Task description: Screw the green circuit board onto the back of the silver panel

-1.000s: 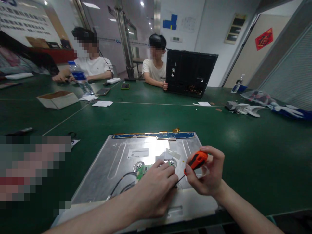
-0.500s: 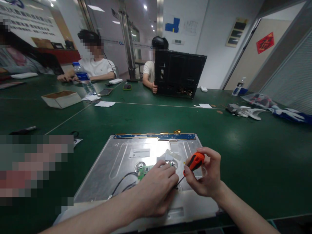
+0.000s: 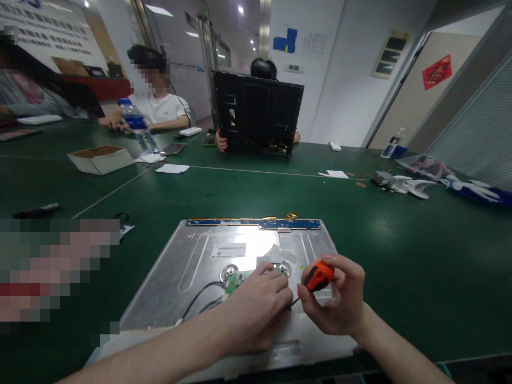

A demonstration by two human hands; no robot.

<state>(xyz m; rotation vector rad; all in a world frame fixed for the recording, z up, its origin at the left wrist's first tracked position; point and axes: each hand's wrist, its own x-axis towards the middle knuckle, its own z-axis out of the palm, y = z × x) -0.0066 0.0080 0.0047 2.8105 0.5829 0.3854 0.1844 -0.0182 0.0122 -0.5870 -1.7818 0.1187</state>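
Observation:
A silver display panel [image 3: 160, 290] lies back-side up in front of me, with a blue circuit strip [image 3: 248, 224] along its far edge. My right hand [image 3: 346, 298] grips the orange and black handle of a screwdriver [image 3: 319, 276], tilted so its thin shaft points down and left. The shaft's tip is hidden by my left hand [image 3: 262, 309], which rests on the panel with bent fingers close together; its fingertips are out of sight. Partly under that hand sits a green circuit board [image 3: 235, 281] with black cables [image 3: 196, 300] leading off to the left.
Across the green table [image 3: 400, 250], a person holds up a black panel [image 3: 260, 114]. Another person [image 3: 162, 112] sits to the left. Around are a water bottle [image 3: 138, 128], an open box [image 3: 102, 161], a paper slip [image 3: 172, 168] and white-and-blue gloves [image 3: 476, 186].
The screwdriver's handle has dropped slightly and tilted lower with my right hand. My left hand stays in place. The black panel across the table has shifted left, in front of the person.

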